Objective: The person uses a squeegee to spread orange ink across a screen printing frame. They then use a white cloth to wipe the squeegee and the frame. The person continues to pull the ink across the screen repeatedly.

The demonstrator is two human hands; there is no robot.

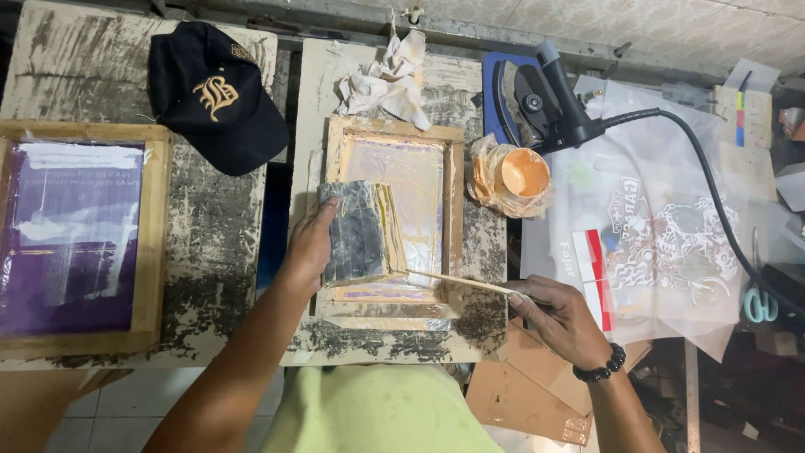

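Head view, looking straight down at a paint-stained tabletop (226, 252). At the centre lies a small wooden screen-printing frame (394, 222), its mesh facing up and its edges sealed with tape. The left hand (310, 243) lies flat on a dark squeegee block (356, 231) that sits on the left half of the mesh, fingers pressed together along its edge, seemingly to keep the block, and the frame under it, from sliding. The right hand (558, 310), with a bead bracelet at the wrist, pinches the near end of a thin wooden stick (457, 281); the stick slants across the frame's lower right corner so that its far tip reaches the base of the block.

Just right of the frame stands an open cup of peach-coloured ink (521, 174), close to the stick hand. Crumpled paper (387, 71) lies above the frame. Farther right, an electric iron (541, 101) stands on end beside printed transparent sheets (662, 235). On the left lie a black cap (214, 96) and a larger purple-meshed frame (71, 239), well apart from the hands.
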